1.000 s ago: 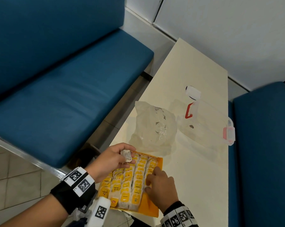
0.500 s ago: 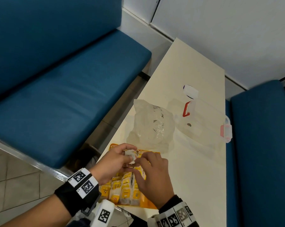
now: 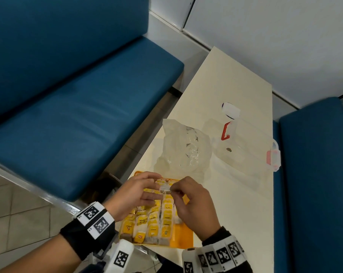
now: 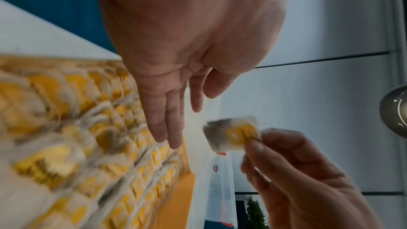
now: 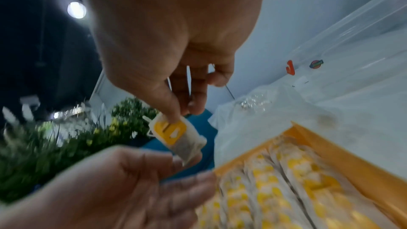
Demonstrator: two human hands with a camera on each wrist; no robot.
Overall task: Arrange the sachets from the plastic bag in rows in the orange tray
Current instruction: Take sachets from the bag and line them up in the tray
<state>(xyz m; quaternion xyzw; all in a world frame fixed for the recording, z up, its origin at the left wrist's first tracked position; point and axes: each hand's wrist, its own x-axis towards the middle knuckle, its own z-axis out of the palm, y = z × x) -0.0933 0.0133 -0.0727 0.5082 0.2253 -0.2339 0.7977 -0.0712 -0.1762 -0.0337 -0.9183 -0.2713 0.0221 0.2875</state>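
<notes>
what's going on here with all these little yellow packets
A person is filling an orange tray with sachets in rows. The right hand pinches one sachet above the tray; the left hand is open beside it, fingers extended. Several rows are already laid. The plastic bag lies crumpled just beyond the tray on the table.

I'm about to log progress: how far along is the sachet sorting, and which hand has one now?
Mostly done: the orange tray holds several full rows of sachets, with a bare strip along its right side. In hand: the right hand pinches one sachet above the tray; the left hand is open beside it. Left: lay that sachet down. The plastic bag looks crumpled and nearly empty; I cannot tell whether any remain inside.
</notes>
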